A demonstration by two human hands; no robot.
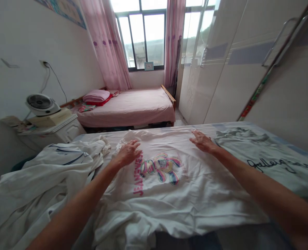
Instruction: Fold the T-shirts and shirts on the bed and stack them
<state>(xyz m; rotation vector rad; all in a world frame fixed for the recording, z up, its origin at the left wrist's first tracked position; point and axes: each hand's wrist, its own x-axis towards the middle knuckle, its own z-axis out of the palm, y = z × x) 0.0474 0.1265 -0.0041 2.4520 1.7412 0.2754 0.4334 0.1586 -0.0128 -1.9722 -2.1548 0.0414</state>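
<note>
The white T-shirt point(195, 187), bear print point(160, 168) up, lies spread on the printed bedsheet point(273, 149). The left hand point(127, 152) and right hand point(203, 142) rest flat on its far part, fingers extended, slightly apart, gripping nothing. Smoothing appears in hand: keep palms flat, press evenly, stroke outward, clear of the heaped white garments point(47, 173) at left.

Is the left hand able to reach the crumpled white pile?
Probably yes: the left hand rests on the printed T-shirt, and the crumpled white pile lies right beside it, nothing between.
</note>
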